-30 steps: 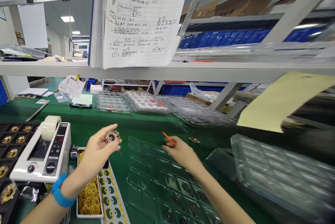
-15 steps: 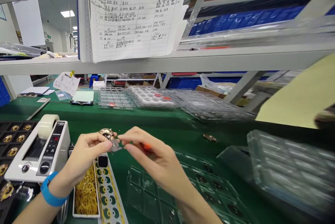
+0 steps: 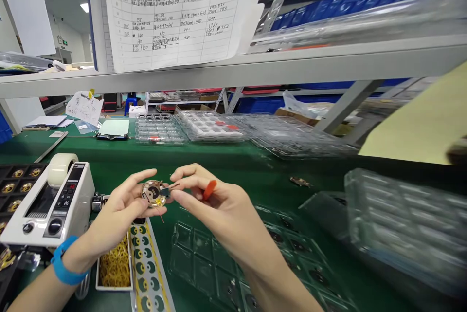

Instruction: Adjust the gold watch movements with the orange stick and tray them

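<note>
A small round gold-rimmed part point(image 3: 153, 193) with a dark curved piece on its face is held between the fingers of my left hand point(image 3: 122, 205), which has a blue band at the wrist. Close on its right, my right hand point(image 3: 215, 210) pinches a small flat piece at the part's edge; what exactly it is cannot be made out. An orange-red object point(image 3: 209, 189) sticks up between the fingers of my right hand. Below my left hand are a white box of yellow rings point(image 3: 115, 266) and a strip of dark curved stickers point(image 3: 149, 263).
A white tape dispenser point(image 3: 65, 205) and a black tray of gold parts point(image 3: 16, 188) are at the left. Clear trays point(image 3: 204, 253) lie in front, others point(image 3: 401, 224) at the right. Another round part point(image 3: 300, 182) rests on the green table. A shelf point(image 3: 233, 64) with papers spans above.
My left hand has turned the round part so its face shows, and its fingers have spread more. The orange-red object shows more in my right hand. The view has shifted slightly.
</note>
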Available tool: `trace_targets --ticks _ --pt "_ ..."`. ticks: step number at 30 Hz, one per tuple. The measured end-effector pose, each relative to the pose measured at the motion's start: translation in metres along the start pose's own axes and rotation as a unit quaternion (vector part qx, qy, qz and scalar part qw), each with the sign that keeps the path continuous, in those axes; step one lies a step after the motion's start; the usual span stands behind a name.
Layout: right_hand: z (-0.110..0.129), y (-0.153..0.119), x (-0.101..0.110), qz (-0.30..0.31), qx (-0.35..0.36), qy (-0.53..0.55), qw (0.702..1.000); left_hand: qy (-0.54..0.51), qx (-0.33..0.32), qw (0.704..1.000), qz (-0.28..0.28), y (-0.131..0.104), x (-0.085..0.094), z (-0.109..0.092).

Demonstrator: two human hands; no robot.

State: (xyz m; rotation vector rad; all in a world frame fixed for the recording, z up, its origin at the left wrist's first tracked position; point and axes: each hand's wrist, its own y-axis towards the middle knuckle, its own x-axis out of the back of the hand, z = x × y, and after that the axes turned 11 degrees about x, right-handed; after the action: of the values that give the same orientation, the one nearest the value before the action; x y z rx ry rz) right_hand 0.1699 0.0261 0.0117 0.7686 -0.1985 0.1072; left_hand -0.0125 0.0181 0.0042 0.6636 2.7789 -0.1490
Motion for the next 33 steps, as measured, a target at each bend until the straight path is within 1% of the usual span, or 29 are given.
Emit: trace_targets --ticks 2,5,8,11,18,22,25,33 --pt "-0.003 0.002 -0.002 0.004 -0.038 0.017 0.999 0.037 -0.023 0.999 -0.004 0.001 0.000 0.002" --pt "-0.005 0.003 -0.005 0.004 -0.061 0.021 0.998 0.085 -0.045 0.995 -0.017 0.000 0.000 0.004" --pt "-0.005 0.003 -0.006 0.012 -0.060 0.019 0.998 0.127 -0.050 0.990 -0.034 -0.001 0.000 0.005" --pt "-0.004 0.001 -0.007 0.016 -0.054 0.019 0.998 0.162 -0.042 0.985 -0.041 -0.003 0.001 0.005" --pt "-0.006 0.000 -0.009 0.015 -0.051 0.003 0.999 0.199 -0.042 0.978 -0.052 -0.005 0.002 0.008" --pt "-0.005 0.000 -0.011 0.003 -0.045 -0.016 0.999 0.192 -0.043 0.979 -0.059 -0.005 0.000 0.008" --pt "-0.004 -0.001 -0.015 -0.017 -0.038 -0.035 0.999 0.170 -0.058 0.981 -0.071 -0.003 -0.003 0.010" --pt "-0.004 -0.007 -0.028 -0.058 0.012 -0.102 0.993 0.118 -0.094 0.975 -0.165 0.005 -0.016 0.017"
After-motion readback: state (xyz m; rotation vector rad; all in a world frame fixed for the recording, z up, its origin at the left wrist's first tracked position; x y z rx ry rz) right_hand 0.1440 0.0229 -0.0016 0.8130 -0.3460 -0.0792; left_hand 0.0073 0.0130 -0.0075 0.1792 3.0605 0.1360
